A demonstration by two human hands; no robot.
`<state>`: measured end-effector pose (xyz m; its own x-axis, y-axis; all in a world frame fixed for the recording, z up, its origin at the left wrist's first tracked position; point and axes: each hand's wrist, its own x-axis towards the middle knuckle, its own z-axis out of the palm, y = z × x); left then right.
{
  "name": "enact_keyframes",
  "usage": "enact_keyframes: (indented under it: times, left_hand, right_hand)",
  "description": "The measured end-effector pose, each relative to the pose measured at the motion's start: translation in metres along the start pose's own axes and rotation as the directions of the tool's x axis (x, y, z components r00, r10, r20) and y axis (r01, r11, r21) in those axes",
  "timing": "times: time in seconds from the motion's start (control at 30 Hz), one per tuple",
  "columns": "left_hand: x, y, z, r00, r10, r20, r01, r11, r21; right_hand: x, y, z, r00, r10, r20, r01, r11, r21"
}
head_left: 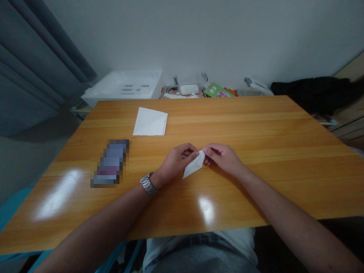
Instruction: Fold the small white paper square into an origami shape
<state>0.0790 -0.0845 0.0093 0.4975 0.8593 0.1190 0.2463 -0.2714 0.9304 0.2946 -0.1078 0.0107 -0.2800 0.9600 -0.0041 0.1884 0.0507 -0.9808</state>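
Just below centre frame, the left hand [176,161] (a metal watch [149,184] on its wrist) and the right hand [226,158] both pinch a small white folded paper [195,165] over the desk [273,151]. Several folds look done; whether more remain, I cannot tell. At left, a pixelated dark device [112,161] lies well apart from the hands. Farther up, a white sheet [149,123] lies unfolded; beyond the desk, a white tray [125,83] and green booklet [216,91].

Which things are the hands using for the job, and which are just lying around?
Part of the job:
folded white paper, pinched by the left hand and right hand

Probably just lying about:
flat white sheet (maybe spare)
pixelated dark object
green booklet
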Motion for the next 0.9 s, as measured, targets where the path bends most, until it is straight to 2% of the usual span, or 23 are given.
enact_keyframes:
  times: [0.13, 0.27, 0.43, 0.67, 0.9]
  left_hand:
    - [0.001, 0.004, 0.002, 0.993, -0.046, -0.109, 0.034, 0.993, -0.11]
    - [0.0, 0.008, 0.004, 0.991, -0.042, -0.129, 0.026, 0.992, -0.124]
    - [0.0, 0.011, 0.005, 0.992, -0.022, -0.125, -0.001, 0.984, -0.176]
    - [0.002, 0.011, 0.005, 0.982, -0.035, -0.184, 0.001, 0.984, -0.181]
    - [0.001, 0.011, 0.005, 0.982, -0.047, -0.185, 0.01, 0.981, -0.196]
  right_hand:
    - [-0.001, 0.0, 0.007, 0.999, 0.031, 0.04, -0.033, 0.997, 0.067]
    - [-0.001, -0.001, 0.014, 0.996, 0.068, 0.065, -0.077, 0.987, 0.14]
    - [-0.003, -0.002, 0.014, 0.995, 0.016, 0.103, -0.018, 1.0, 0.016]
    - [-0.004, -0.002, 0.02, 0.998, 0.043, 0.052, -0.045, 0.998, 0.039]
    - [-0.004, -0.001, 0.023, 0.998, -0.023, 0.062, 0.028, 0.996, -0.086]
